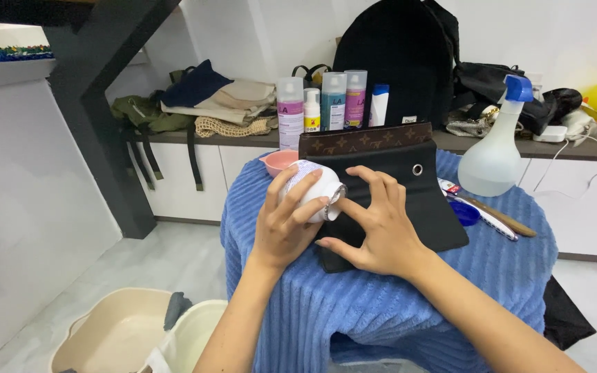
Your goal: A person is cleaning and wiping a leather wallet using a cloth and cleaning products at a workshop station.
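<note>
Tilting now on its side over the blue ribbed towel [354, 304], the small white round bottle [310, 188] sits clamped in the left hand [286, 224], its mouth turned toward the black leather wallet [395, 200]. Right hand [378, 231] has fingers spread, fingertips [348, 205] at the neck, gripping nothing. Risk, I'd say: contents spilling onto the wallet if that tilt deepens.
</note>
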